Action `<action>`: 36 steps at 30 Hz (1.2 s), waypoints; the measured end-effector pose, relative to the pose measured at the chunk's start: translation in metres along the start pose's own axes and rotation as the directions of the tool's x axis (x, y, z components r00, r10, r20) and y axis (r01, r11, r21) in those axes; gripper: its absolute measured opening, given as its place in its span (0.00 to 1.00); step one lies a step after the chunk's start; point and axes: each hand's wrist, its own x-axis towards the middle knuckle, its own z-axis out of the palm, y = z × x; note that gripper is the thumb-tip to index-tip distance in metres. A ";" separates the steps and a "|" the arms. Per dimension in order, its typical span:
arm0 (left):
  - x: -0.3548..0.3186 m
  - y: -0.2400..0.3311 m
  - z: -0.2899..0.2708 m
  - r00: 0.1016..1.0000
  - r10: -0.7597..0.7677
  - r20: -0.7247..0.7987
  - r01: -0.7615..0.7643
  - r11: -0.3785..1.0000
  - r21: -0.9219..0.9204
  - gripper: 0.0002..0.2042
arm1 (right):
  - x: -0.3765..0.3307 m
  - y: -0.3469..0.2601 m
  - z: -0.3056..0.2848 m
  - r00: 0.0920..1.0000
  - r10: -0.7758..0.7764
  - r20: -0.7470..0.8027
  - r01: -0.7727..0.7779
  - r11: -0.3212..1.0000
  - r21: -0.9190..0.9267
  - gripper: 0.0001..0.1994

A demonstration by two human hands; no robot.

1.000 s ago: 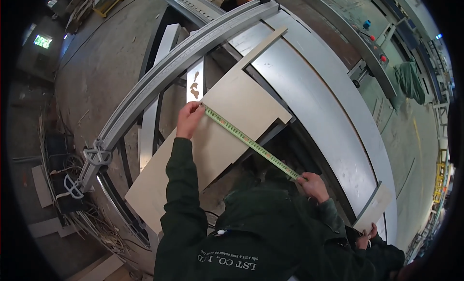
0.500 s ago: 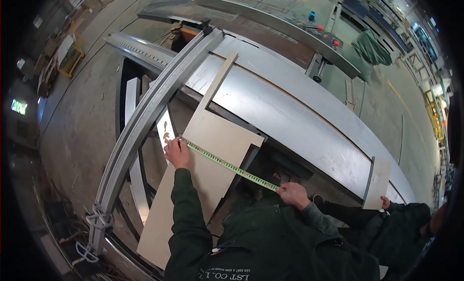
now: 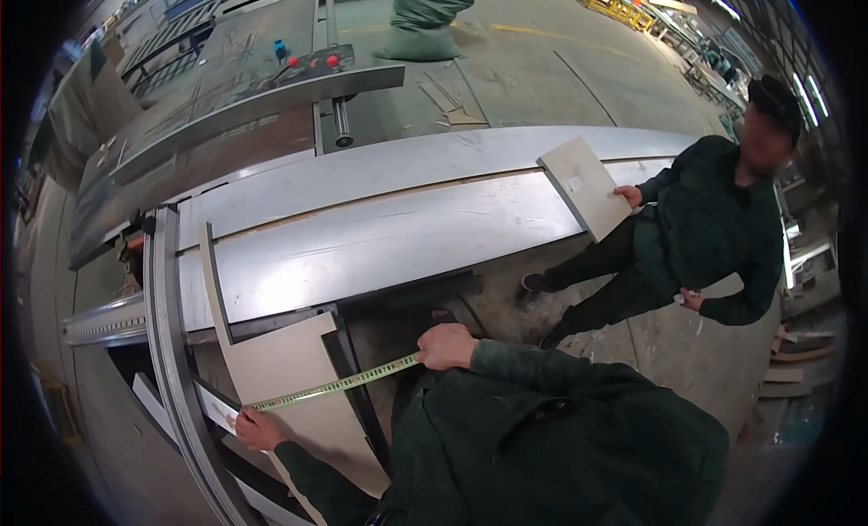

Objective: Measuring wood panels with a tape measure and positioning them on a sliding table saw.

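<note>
The tape measure (image 3: 334, 388) stretched between the left hand (image 3: 259, 430), pinching its end at the edge of the board (image 3: 318, 436), and the right hand (image 3: 447, 347), clenched around its other end, so a loosened left pinch could have let it slip.

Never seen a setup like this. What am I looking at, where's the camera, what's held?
No robot here, just a person's bare hands. The view comes from a wide fisheye camera on that person's head, looking down, so straight edges bend. The left hand holds the end of a tape measure at one edge of a pale board. The right hand holds the tape farther along, past the opposite edge. Beside the long metal table, a co-worker holds a smaller panel.
</note>
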 end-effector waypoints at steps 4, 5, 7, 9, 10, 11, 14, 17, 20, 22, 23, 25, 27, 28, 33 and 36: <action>0.000 0.000 0.002 0.995 -0.095 0.029 0.094 0.995 0.020 0.23 | -0.005 -0.002 0.002 1.000 0.024 -0.004 -0.024 1.000 0.018 0.19; 0.001 -0.002 0.003 0.997 -0.070 0.024 0.070 0.997 -0.006 0.22 | -0.006 -0.002 0.003 0.999 0.031 -0.037 -0.030 0.999 0.029 0.18; 0.004 -0.007 0.008 1.000 -0.019 -0.001 0.019 1.000 0.009 0.22 | -0.008 0.000 0.005 0.997 0.039 -0.069 -0.036 0.998 0.042 0.17; 0.006 -0.011 0.018 0.993 0.024 0.118 -0.022 1.000 -0.015 0.23 | -0.006 0.004 0.004 0.998 0.030 -0.052 -0.027 0.999 0.043 0.16; 0.008 -0.016 0.020 0.986 0.012 0.166 -0.004 0.999 -0.047 0.23 | -0.005 0.007 0.003 0.997 0.060 -0.052 -0.060 0.998 0.000 0.16; 0.006 -0.017 0.027 0.991 0.091 0.094 -0.101 0.990 0.103 0.23 | -0.004 0.007 0.001 0.999 0.032 -0.027 -0.033 0.999 -0.030 0.16; -0.007 -0.022 0.027 0.865 0.455 -0.210 -0.098 0.564 0.820 0.23 | -0.005 0.007 -0.003 1.000 -0.017 -0.014 0.016 0.997 -0.079 0.17; -0.017 -0.004 0.019 0.981 0.024 -0.194 -0.030 0.999 -0.024 0.16 | -0.004 0.007 -0.008 0.998 0.045 -0.050 -0.050 0.994 -0.095 0.18; -0.016 0.016 -0.003 0.990 -0.083 -0.111 0.072 0.992 -0.101 0.15 | -0.001 0.003 -0.008 0.998 0.065 -0.011 -0.066 0.990 -0.125 0.19; -0.015 0.028 -0.014 0.987 -0.157 -0.030 0.152 0.980 -0.129 0.14 | 0.000 0.001 -0.008 0.998 0.061 0.007 -0.059 0.986 -0.157 0.20; -0.014 0.031 -0.019 0.982 -0.188 -0.018 0.184 0.973 -0.139 0.14 | 0.000 0.000 -0.009 0.997 0.075 0.009 -0.073 0.985 -0.159 0.20; -0.014 0.034 -0.022 0.982 -0.187 0.012 0.186 0.970 -0.153 0.14 | 0.001 -0.001 -0.010 0.998 0.061 0.014 -0.058 0.983 -0.176 0.21; -0.016 0.034 -0.020 0.984 -0.176 -0.033 0.167 0.969 -0.185 0.14 | 0.000 -0.002 -0.011 0.999 0.043 0.017 -0.039 0.981 -0.192 0.21; -0.016 0.032 -0.019 0.985 -0.167 -0.036 0.157 0.968 -0.196 0.14 | 0.000 -0.003 -0.011 0.998 0.058 0.018 -0.053 0.982 -0.181 0.21; -0.016 0.030 -0.017 0.982 -0.191 -0.016 0.181 0.952 -0.248 0.16 | -0.002 -0.009 -0.011 0.999 0.043 -0.005 -0.043 0.979 -0.198 0.20; -0.017 0.032 -0.018 0.982 -0.186 -0.039 0.174 0.962 -0.211 0.14 | -0.003 -0.009 -0.011 0.998 0.059 0.017 -0.054 0.978 -0.202 0.20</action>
